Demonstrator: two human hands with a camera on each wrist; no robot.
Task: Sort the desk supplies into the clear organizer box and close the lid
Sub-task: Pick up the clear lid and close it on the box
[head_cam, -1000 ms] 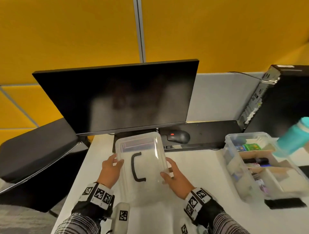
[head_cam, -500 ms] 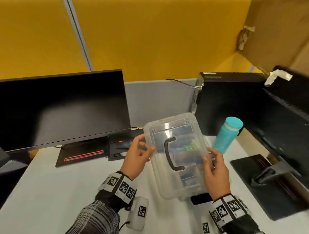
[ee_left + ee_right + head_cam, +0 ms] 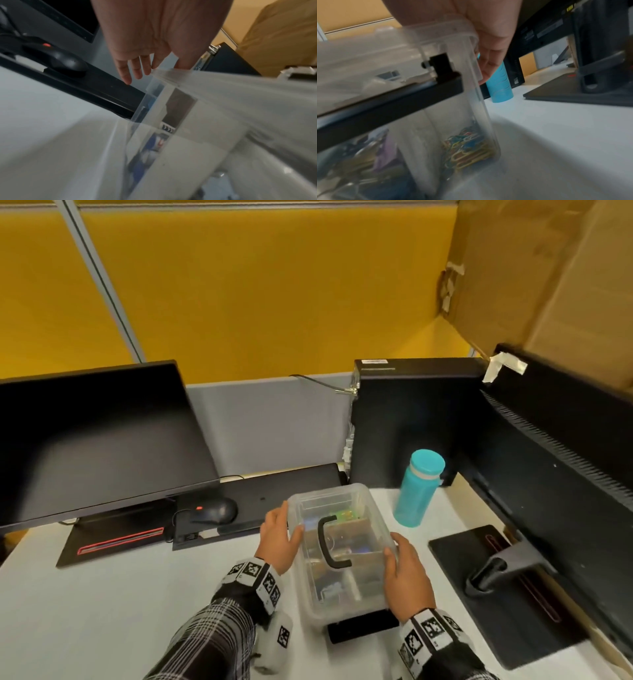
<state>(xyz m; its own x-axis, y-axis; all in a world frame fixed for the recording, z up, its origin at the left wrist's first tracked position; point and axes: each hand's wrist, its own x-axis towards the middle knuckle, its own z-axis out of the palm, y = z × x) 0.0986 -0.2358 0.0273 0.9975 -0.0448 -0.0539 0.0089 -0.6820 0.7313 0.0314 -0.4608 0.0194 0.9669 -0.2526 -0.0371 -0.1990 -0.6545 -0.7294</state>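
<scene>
The clear organizer box (image 3: 342, 597) stands on the white desk with sorted supplies inside, among them coloured paper clips (image 3: 467, 146). Its clear lid (image 3: 356, 508), with a black handle (image 3: 329, 542), lies on top of the box. My left hand (image 3: 277, 539) holds the lid's left edge, thumb on top and fingers (image 3: 126, 73) down the side. My right hand (image 3: 404, 573) grips the right edge, its fingers (image 3: 489, 63) curled under the rim. A black bar (image 3: 385, 108) crosses the box's near end.
A teal bottle (image 3: 418, 491) stands just behind the box on the right. A black mouse (image 3: 214, 510) and a flat black slab (image 3: 274, 498) lie to the left, under a monitor (image 3: 96, 440). A PC tower (image 3: 404, 422) and a second monitor's base (image 3: 496, 594) crowd the right.
Both hands carried the lid to the right, from in front of the left monitor to the box, and lowered it onto the box. My view turned right with them.
</scene>
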